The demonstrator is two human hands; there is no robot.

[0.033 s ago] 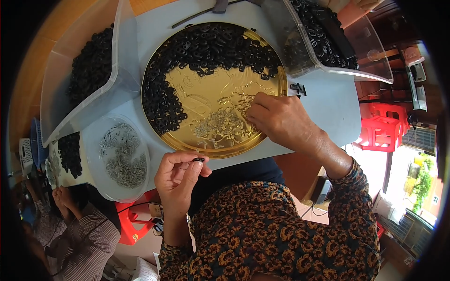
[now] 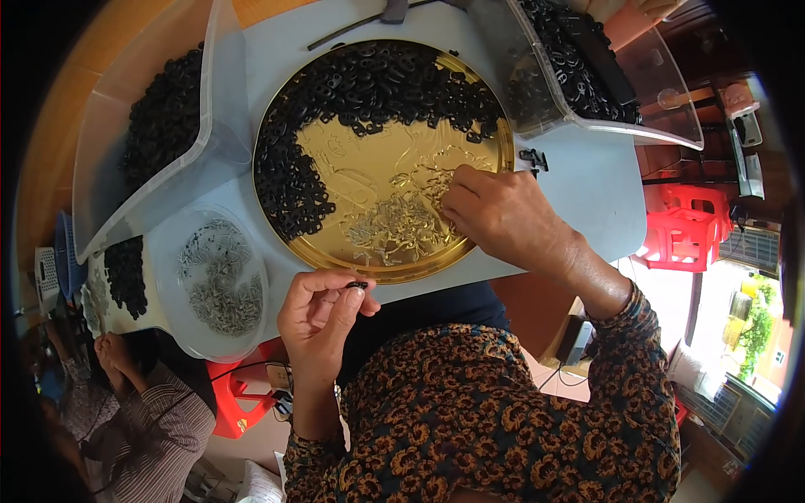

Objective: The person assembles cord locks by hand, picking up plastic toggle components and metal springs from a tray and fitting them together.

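My left hand [image 2: 323, 310] is in front of the near rim of a round gold tray [image 2: 344, 180], pinching a small black plastic piece [image 2: 357, 286] between thumb and forefinger. A tiny pale tip shows above that piece. Over the right side of the tray, my right hand [image 2: 507, 210] reaches down with its fingers drawn together at a loose pile of small silver metal pins [image 2: 394, 222]. Its fingertips are hidden, so I cannot see what lies between them. Black oval plastic links [image 2: 369, 75] and smaller black pieces [image 2: 289, 184] cover the tray's far and left parts.
Clear plastic bins of black parts stand at the left [image 2: 204, 101] and the far right [image 2: 579, 121]. A translucent bowl [image 2: 262, 306] holds more pins. Black bits [image 2: 534, 159] lie right of the tray. Another person's hands [image 2: 117, 360] are at lower left. Red stools [image 2: 688, 226] stand right.
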